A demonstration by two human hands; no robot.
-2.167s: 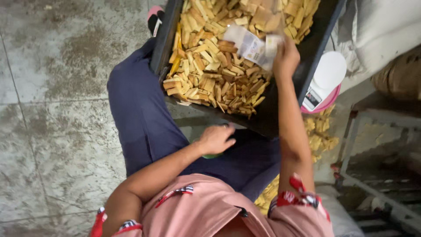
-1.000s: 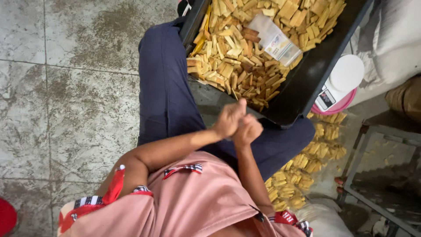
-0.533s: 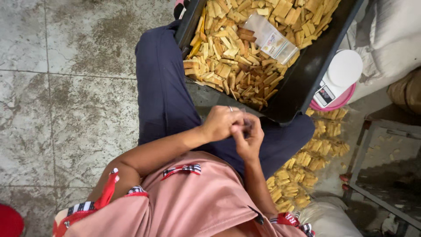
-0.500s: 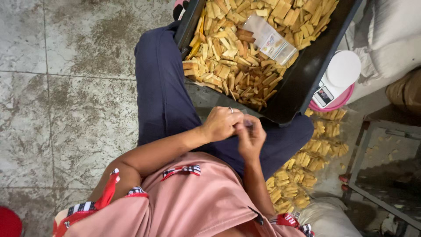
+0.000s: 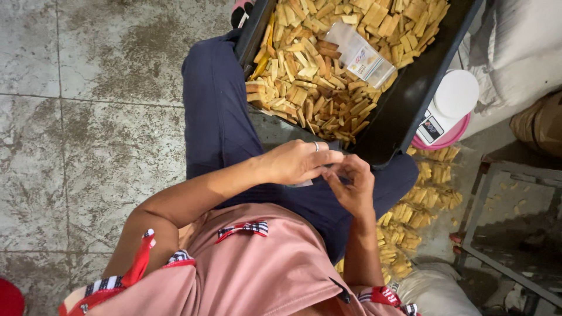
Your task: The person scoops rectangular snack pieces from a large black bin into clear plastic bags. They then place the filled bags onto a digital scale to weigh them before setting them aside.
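My left hand [image 5: 295, 162] and my right hand [image 5: 351, 186] meet fingertip to fingertip over my lap, above dark blue trousers [image 5: 216, 117]. They pinch a small thin piece of clear plastic [image 5: 302, 184]; most of it is hidden under the fingers. A ring sits on a left finger. Just beyond the hands, a black tray [image 5: 410, 99] rests on my knees, heaped with golden-brown snack sticks [image 5: 304, 76]. A filled clear packet [image 5: 363, 55] lies on top of the sticks.
A white and pink kitchen scale [image 5: 448, 108] stands to the right of the tray. More sticks in clear bags [image 5: 421, 199] lie on the floor by my right leg. A metal frame [image 5: 497, 234] and pale sacks [image 5: 515, 47] are at right. Stained concrete floor [image 5: 88, 146] spreads to the left.
Earlier my right hand set the filled packet on the sticks in the tray, then came back to my lap. Both hands have joined there and now work the thin plastic between the fingers.
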